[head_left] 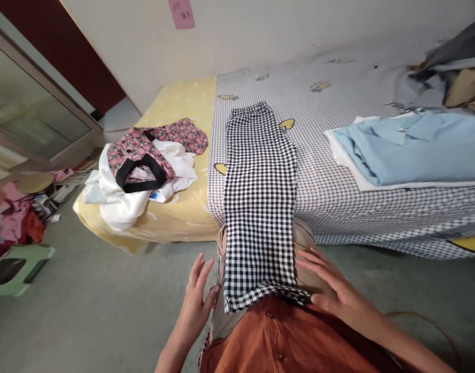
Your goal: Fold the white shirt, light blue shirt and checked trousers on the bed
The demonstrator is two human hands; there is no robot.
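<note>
Black-and-white checked trousers, folded lengthwise, stretch from the bed down over my lap. Their gathered waistband is at the far end on the bed, and the near end bunches up against my rust-brown shirt. My left hand hovers beside the left edge of the trousers, fingers spread, holding nothing. On the other side my right hand is held with its fingers apart near the right edge, its thumb close to the bunched end; whether the thumb touches the cloth I cannot tell.
A folded light blue shirt lies on white cloth at the right of the checked bedsheet. On the yellow sheet are white garments and a pink floral piece. A green stool stands on the floor at left.
</note>
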